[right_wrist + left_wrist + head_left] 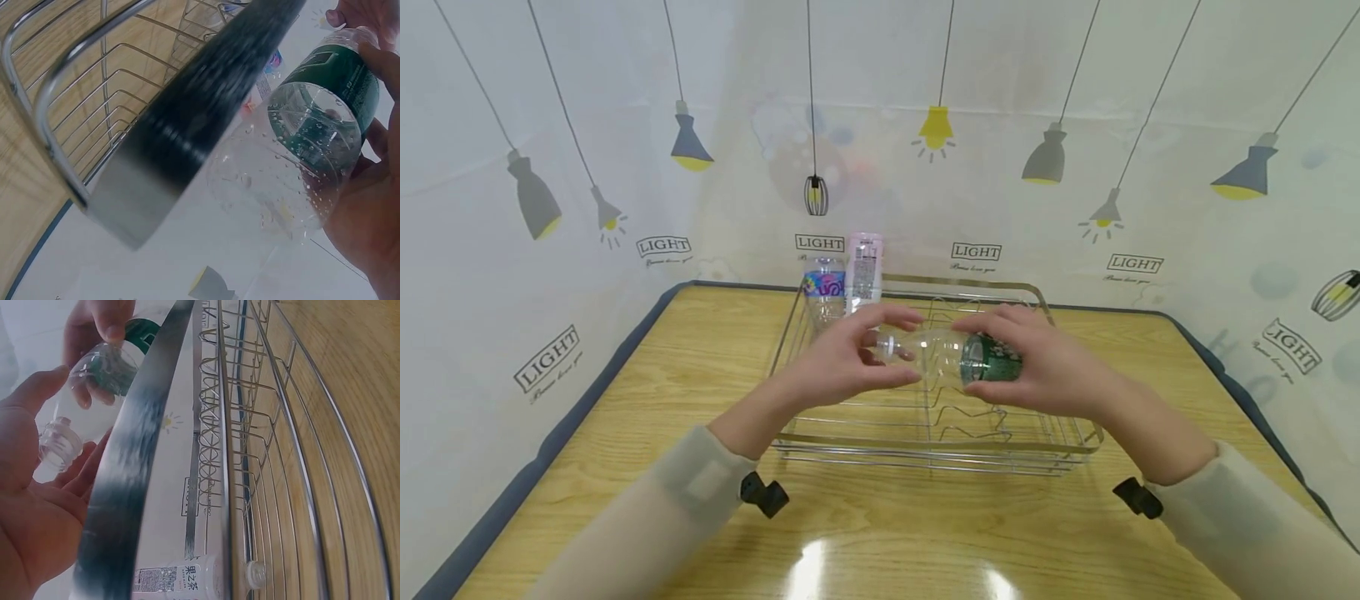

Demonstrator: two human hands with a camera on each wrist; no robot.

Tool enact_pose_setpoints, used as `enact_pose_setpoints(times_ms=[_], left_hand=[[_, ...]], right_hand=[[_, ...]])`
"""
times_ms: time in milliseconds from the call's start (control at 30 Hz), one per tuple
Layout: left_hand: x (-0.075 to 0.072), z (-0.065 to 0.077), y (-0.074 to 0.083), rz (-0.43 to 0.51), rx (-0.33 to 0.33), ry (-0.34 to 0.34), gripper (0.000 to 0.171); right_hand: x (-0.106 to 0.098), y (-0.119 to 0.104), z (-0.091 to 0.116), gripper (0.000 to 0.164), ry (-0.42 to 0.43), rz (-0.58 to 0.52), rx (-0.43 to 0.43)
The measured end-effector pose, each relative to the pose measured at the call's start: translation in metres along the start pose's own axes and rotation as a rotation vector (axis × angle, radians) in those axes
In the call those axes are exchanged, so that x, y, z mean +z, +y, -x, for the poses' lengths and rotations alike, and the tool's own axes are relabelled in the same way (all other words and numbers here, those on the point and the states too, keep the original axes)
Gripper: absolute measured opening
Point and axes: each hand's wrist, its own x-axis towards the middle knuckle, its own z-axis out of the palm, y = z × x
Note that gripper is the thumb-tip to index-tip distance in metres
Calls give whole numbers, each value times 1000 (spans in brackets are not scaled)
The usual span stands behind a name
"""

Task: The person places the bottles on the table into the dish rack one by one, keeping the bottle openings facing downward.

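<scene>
My right hand grips a clear plastic bottle around its green label. The bottle lies sideways above the wire rack, its uncapped neck pointing left. Water drops cling to its clear wall in the right wrist view. Around the neck, my left hand has its thumb and fingers spread apart. In the rack's back left corner, neck down, stand a clear bottle with a blue and purple label and a pale pink bottle with printed text.
The rack rests on a wood-grain table, with wavy wire dividers inside. Its flat metal rim crosses close in front of both wrist cameras. A pale cloth printed with lamps hangs behind and at both sides.
</scene>
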Motion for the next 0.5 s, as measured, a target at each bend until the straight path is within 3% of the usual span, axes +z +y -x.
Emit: enact_pose_setpoints(times_ms=[200,500], left_hand=[[4,-1,-3,3,10,-35,65],[6,0,-6,-20,17,-4,61]], right_hand=[[4,-2,-3,67,-12,11,-15],[6,1,-6,68,-32,-24,-24]])
